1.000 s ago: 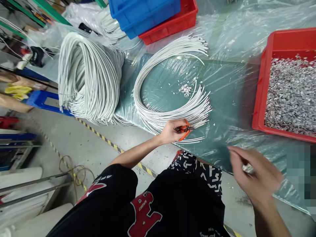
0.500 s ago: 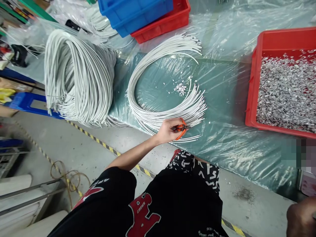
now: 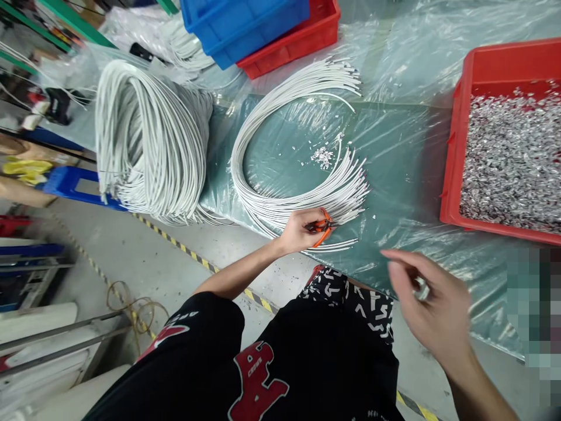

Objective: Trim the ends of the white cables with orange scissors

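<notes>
My left hand (image 3: 294,233) is closed on small orange-handled pliers (image 3: 325,227) at the table's near edge, beside the lower cut ends of a C-shaped bundle of white cables (image 3: 242,158). Several cables lie apart below the pliers. My right hand (image 3: 436,301) is over the table edge at the right, slightly blurred, with its thumb and forefinger apart and nothing clear between them. Small silvery scraps (image 3: 323,156) lie inside the curve of the bundle.
A thick coil of white cables (image 3: 153,146) stands at the left. Blue bins (image 3: 245,32) and a red bin (image 3: 298,44) are at the back. On the right, a red tray (image 3: 453,146) holds many silvery scraps. Plastic sheeting (image 3: 403,134) covers the table.
My right hand has come up and left from the lower right corner to the table edge. My left hand and the pliers have barely moved. The view has shifted slightly.
</notes>
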{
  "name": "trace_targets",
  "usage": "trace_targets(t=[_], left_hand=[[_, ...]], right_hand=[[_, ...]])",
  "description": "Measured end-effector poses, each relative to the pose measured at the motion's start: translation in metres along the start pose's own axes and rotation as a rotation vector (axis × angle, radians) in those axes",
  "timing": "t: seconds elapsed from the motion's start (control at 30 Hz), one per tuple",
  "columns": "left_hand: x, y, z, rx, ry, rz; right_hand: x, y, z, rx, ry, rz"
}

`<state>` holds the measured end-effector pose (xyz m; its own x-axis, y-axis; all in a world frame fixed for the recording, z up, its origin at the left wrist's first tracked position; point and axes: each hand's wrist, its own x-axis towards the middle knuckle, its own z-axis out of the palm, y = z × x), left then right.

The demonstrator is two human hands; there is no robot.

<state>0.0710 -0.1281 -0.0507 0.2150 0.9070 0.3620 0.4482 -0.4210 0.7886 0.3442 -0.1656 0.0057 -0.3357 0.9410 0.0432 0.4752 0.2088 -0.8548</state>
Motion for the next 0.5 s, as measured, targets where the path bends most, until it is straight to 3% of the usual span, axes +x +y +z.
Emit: trace_targets(t=[0.1, 0.23, 0.37, 0.5], left_hand=[[0.001, 0.003, 0.000, 0.004, 0.004, -0.029], [0.002, 0.008, -0.002, -0.025, 0.035, -0.105], [0.005, 0.013, -0.005, -0.072, 0.026, -0.150], [0.011, 0.021, -0.014, -0.062, -0.059, -0.160]], right_hand=[[0.048, -0.010, 0.027, 0.159, -0.104, 0.063], [0.091, 0.000, 0.047, 0.442, -0.229, 0.116], [0.101, 0.008, 0.056, 0.642, -0.226, 0.129], [0.097, 0.010, 0.060, 0.724, -0.237, 0.143]])
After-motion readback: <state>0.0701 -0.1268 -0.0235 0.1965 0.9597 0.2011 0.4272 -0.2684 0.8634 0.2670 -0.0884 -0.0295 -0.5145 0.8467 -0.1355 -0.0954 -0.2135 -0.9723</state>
